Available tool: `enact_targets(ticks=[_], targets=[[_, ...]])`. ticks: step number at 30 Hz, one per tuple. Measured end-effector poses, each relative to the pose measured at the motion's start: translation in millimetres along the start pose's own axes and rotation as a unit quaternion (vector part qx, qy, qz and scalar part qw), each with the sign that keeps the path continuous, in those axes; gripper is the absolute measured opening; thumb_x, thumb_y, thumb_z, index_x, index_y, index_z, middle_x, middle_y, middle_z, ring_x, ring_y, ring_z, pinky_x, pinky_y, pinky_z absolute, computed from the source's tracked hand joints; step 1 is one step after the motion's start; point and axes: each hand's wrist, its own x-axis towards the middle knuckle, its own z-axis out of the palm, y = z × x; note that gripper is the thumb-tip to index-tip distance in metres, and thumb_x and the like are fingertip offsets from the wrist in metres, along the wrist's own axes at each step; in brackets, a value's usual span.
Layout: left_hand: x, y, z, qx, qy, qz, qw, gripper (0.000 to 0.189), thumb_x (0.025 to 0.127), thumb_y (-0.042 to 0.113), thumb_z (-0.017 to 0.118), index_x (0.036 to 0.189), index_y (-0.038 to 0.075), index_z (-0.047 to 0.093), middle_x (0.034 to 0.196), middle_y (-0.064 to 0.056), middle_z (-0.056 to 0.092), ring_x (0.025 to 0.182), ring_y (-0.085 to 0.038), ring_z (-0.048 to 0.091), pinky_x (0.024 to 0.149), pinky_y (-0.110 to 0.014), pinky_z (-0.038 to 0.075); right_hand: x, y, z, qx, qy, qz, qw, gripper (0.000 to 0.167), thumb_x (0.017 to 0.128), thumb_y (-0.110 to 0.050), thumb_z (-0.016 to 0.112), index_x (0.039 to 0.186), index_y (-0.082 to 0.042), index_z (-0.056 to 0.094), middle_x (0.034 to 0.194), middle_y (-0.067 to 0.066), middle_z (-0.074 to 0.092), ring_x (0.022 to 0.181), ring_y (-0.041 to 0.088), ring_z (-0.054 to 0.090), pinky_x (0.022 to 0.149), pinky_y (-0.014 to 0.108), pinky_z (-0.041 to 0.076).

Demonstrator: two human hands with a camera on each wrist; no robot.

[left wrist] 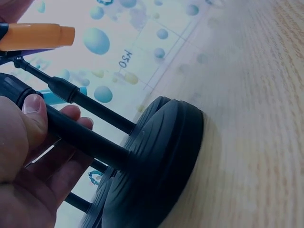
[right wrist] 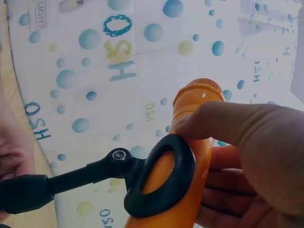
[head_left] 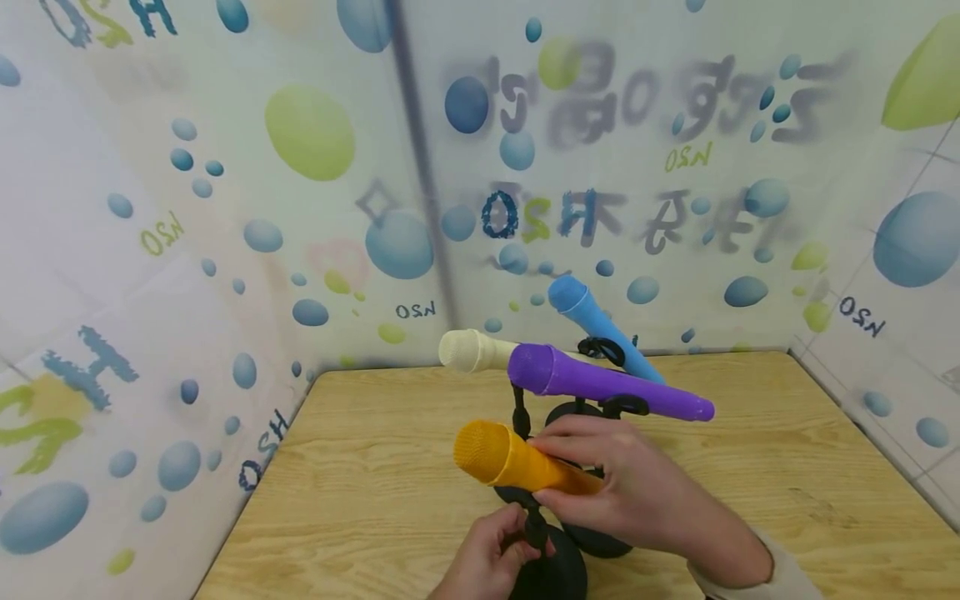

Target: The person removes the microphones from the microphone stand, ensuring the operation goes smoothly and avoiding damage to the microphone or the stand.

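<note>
An orange microphone point(head_left: 517, 458) lies tilted in the black ring clip point(right wrist: 185, 183) of a small desk stand. My right hand point(head_left: 622, 483) grips its body, thumb on the near side and fingers behind, as the right wrist view shows. Below it, my left hand point(head_left: 491, 550) holds the stand's black pole point(left wrist: 85, 133), thumb and fingers around it just under the collar. The stand's round black base point(left wrist: 161, 156) rests on the wooden table. Behind the orange one, a purple microphone point(head_left: 600, 383) sits in its own clip.
Farther back are a cream microphone point(head_left: 480, 352) and a blue microphone point(head_left: 600, 325), the blue one pointing up and left. Their black stands crowd close together on the wooden table point(head_left: 360, 467). A patterned sheet point(head_left: 315, 250) with bubbles and lettering forms walls behind and at the sides.
</note>
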Motion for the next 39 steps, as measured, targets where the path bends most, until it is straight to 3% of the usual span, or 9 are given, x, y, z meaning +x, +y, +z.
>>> enact_targets(ticks=[7, 16, 23, 39], targets=[[1.1, 0.4, 0.6, 0.005, -0.001, 0.001, 1.0, 0.022, 0.106, -0.009, 0.054, 0.117, 0.004, 0.067, 0.118, -0.016, 0.077, 0.108, -0.009, 0.072, 0.096, -0.021, 0.058, 0.4, 1.0, 2.5, -0.007, 0.017, -0.011, 0.9998, 0.032, 0.09, -0.016, 0.09, 0.12, -0.011, 0.081, 0.116, -0.001, 0.078, 0.095, 0.007, 0.069, 0.082, 0.025, 0.064], [2.2, 0.2, -0.4, 0.009, -0.001, -0.027, 0.9996, 0.025, 0.106, -0.01, 0.054, 0.117, 0.009, 0.067, 0.114, -0.004, 0.078, 0.108, -0.01, 0.07, 0.098, -0.023, 0.059, 0.4, 2.8, 4.9, -0.022, 0.007, -0.016, 0.9996, 0.034, 0.09, -0.018, 0.09, 0.123, -0.011, 0.08, 0.12, 0.002, 0.077, 0.098, 0.012, 0.069, 0.084, 0.027, 0.064], [3.6, -0.4, 1.0, 0.009, -0.005, -0.014, 0.9998, 0.025, 0.106, -0.011, 0.054, 0.118, 0.007, 0.067, 0.116, -0.011, 0.078, 0.108, -0.009, 0.07, 0.097, -0.023, 0.059, -0.4, 3.1, 6.7, -0.018, 0.017, -0.004, 0.9997, 0.033, 0.089, -0.018, 0.091, 0.12, -0.012, 0.081, 0.119, 0.002, 0.078, 0.098, 0.012, 0.07, 0.085, 0.027, 0.064], [4.2, -1.6, 2.5, 0.013, 0.003, -0.023, 0.9996, 0.028, 0.105, -0.012, 0.055, 0.12, 0.008, 0.068, 0.116, -0.01, 0.078, 0.106, -0.008, 0.07, 0.096, -0.023, 0.059, 2.0, 4.3, 10.9, -0.017, 0.039, -0.024, 0.9988, 0.035, 0.086, -0.017, 0.093, 0.118, -0.012, 0.081, 0.117, 0.001, 0.078, 0.097, 0.011, 0.07, 0.083, 0.027, 0.064]])
